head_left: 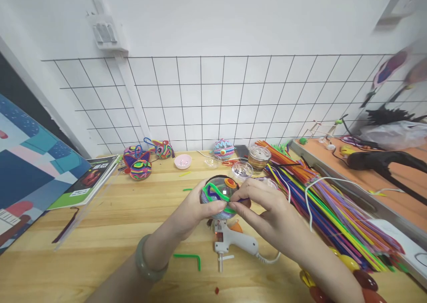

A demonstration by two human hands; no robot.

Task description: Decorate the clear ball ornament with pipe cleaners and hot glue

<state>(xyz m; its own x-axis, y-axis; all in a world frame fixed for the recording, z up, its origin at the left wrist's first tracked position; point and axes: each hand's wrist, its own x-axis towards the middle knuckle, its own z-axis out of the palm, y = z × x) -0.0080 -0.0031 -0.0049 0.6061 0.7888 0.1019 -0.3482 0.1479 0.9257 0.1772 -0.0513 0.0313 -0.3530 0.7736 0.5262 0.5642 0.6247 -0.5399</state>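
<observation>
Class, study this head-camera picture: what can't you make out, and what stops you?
All in the head view:
Nozzle end of the glue gun: hidden behind the decorated ball.
Ball's underside: faces away from the camera, with the left hand covering part.
Where the right hand meets the ball: small, partly covered by that hand.
White box-like object: cut off by the right edge.
</observation>
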